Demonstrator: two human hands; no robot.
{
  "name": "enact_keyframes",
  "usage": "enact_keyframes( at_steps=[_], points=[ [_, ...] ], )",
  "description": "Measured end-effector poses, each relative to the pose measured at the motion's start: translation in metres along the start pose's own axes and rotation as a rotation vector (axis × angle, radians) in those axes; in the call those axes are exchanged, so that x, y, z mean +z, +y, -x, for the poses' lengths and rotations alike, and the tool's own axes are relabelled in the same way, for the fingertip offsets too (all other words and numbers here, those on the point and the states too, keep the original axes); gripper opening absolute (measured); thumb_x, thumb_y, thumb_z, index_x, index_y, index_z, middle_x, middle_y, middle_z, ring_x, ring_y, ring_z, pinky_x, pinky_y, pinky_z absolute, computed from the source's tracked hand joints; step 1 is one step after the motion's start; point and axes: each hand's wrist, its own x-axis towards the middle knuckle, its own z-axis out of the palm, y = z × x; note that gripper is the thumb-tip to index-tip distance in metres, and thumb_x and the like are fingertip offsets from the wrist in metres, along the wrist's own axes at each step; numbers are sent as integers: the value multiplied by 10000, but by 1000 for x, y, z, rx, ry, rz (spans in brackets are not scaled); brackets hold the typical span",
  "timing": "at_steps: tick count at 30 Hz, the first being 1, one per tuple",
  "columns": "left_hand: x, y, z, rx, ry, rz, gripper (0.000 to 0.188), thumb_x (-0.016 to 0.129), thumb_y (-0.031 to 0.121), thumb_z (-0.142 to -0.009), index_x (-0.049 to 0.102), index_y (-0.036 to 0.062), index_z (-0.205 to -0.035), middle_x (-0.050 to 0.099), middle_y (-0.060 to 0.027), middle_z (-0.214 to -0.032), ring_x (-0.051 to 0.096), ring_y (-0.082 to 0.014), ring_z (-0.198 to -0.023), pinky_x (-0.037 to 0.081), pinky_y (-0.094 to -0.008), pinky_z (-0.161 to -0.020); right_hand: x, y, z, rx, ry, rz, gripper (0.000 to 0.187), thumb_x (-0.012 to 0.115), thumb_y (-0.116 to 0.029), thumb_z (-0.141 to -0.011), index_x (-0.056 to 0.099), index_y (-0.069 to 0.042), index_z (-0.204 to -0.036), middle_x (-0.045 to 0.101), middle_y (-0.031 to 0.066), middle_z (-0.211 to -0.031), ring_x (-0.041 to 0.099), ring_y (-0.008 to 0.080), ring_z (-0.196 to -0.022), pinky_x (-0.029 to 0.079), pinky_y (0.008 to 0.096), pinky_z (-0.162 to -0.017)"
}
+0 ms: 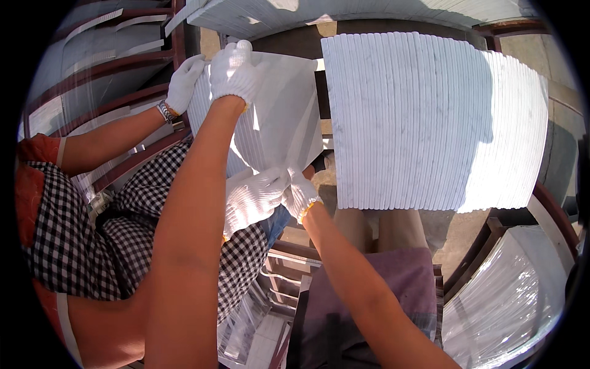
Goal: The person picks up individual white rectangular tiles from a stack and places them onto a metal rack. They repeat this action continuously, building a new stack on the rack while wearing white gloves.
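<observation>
A pale, smooth sheet [286,92], seemingly thin and translucent, lies over a stack of thin white-grey stone strips [239,138] at centre left. My left hand [233,72], in a white knit glove, is bent over the sheet's far edge, its fingertips partly hidden. At the near edge my gloved right hand [300,195] pinches the sheet, close beside a co-worker's gloved hand [253,198]. The co-worker's other gloved hand [184,85] rests at the stack's far left corner.
On the right stands a long row of upright white stone strips [405,123], partly sunlit. A plastic-wrapped stack [510,301] sits at lower right. Brown metal racks [117,67] with slabs are at upper left. The co-worker in a checked apron [74,240] sits close on my left.
</observation>
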Motion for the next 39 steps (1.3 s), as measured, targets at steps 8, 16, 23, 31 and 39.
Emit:
enact_keyframes(
  at_steps=[8,16,23,31,39],
  points=[
    [16,-8,7,79,162,6,337,671,309,-739,624,29,-921,619,-155,-900,594,-320,-901,482,-428,-800,3,18,-8,130,-321,-354,718,576,-530,-925,373,-27,-1395,501,163,-1330,521,264,-1219,463,370,-1033],
    [24,-9,9,95,150,-53,321,654,324,-804,597,36,-934,607,-154,-929,591,-337,-908,484,-442,-802,3,17,-5,78,-306,-342,672,545,-542,-934,431,-38,-1363,534,150,-1302,547,273,-1175,489,407,-1004],
    [18,5,15,96,116,-13,303,627,299,-814,589,59,-997,592,-132,-962,576,-330,-945,481,-439,-815,-1,11,1,56,-323,-431,614,541,-515,-942,477,-49,-1336,586,105,-1245,566,254,-1148,482,405,-1009],
    [32,24,23,-219,96,521,432,637,243,-795,533,51,-1167,563,-156,-1142,562,-376,-1054,476,-473,-924,-2,3,7,-9,-245,-346,564,478,-554,-962,529,-111,-1309,611,45,-1238,608,212,-1082,534,339,-912],
    [23,32,29,-493,-124,810,598,623,176,-772,349,86,-1296,627,-213,-1105,621,-383,-1035,492,-453,-923,9,0,11,-132,-20,-211,612,357,-659,-953,526,-157,-1259,633,33,-1119,651,214,-837,573,356,-599]
  ],
)
